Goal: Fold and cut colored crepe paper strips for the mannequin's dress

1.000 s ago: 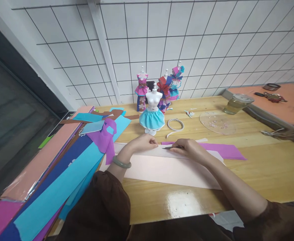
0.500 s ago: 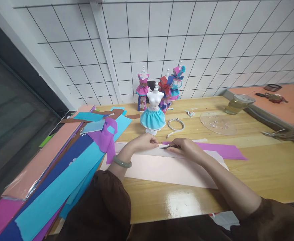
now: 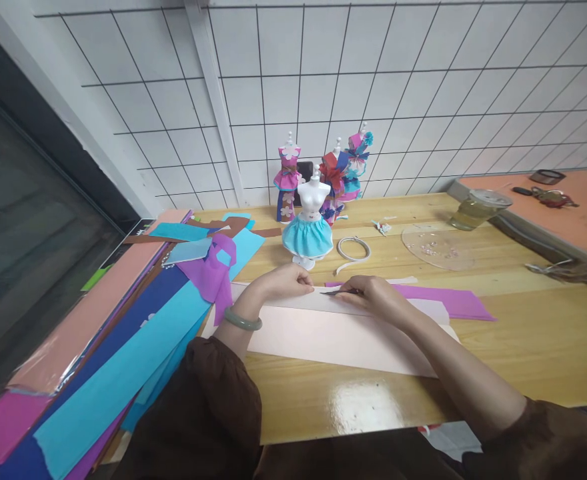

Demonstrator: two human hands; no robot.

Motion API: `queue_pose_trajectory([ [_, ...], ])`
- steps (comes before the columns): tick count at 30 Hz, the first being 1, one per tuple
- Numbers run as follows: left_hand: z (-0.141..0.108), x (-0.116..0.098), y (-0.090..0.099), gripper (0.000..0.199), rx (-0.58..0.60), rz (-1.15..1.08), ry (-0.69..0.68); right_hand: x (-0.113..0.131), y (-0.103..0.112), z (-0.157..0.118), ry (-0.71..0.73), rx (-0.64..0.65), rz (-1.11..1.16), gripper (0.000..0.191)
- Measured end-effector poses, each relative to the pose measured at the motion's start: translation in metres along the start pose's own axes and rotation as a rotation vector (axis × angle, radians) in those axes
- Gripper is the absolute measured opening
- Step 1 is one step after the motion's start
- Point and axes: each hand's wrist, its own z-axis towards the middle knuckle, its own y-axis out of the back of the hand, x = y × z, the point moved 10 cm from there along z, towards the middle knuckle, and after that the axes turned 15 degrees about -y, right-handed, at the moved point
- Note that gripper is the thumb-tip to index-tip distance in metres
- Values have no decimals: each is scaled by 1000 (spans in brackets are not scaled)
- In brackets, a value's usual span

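Pale pink crepe paper (image 3: 343, 340) lies in a long strip across the wooden table, its far edge folded over. My left hand (image 3: 288, 281), a green bangle on its wrist, pinches the folded edge between thumb and fingertips. My right hand (image 3: 371, 293) is closed around small dark scissors (image 3: 329, 293). Their pointed blades lie along the fold and aim left at my left fingertips, a small gap apart; the handles are hidden in my palm. A purple paper strip (image 3: 466, 303) lies partly under the pink paper. Just beyond stands a white mini mannequin (image 3: 314, 197) in a turquoise skirt.
Stacked coloured crepe paper (image 3: 123, 360) fills the left side. Several dressed mannequins (image 3: 288, 173) stand by the tiled wall. A coil of white cord (image 3: 353, 249), a clear plate of small beads (image 3: 436, 247) and a lidded cup (image 3: 478, 210) sit towards the back and right.
My left hand has shifted slightly left along the fold, away from the scissors' tips. The right hand stays nearly in place. The whole view has drifted a little.
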Motion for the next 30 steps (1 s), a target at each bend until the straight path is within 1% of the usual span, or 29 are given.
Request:
queue_pose_trajectory([
  [5, 1, 3, -1, 21, -1, -1, 12, 6, -1, 1, 8, 3, 9, 38],
  [10, 1, 3, -2, 21, 17, 6, -4, 11, -4, 2, 32, -2, 14, 37],
  [16, 1, 3, -1, 21, 23, 3, -9, 9, -5, 3, 14, -21, 17, 40],
  [20, 0, 3, 1, 22, 27, 9, -4, 7, -5, 3, 6, -27, 18, 38],
  [27, -6, 13, 7, 22, 61, -33, -3, 1, -8, 6, -13, -28, 32, 36],
  [28, -8, 15, 8, 23, 69, -44, -2, 0, -8, 7, -16, -29, 34, 36],
  [30, -12, 20, 11, 33, 75, -71, 13, -1, -8, 7, -14, -25, 54, 35],
])
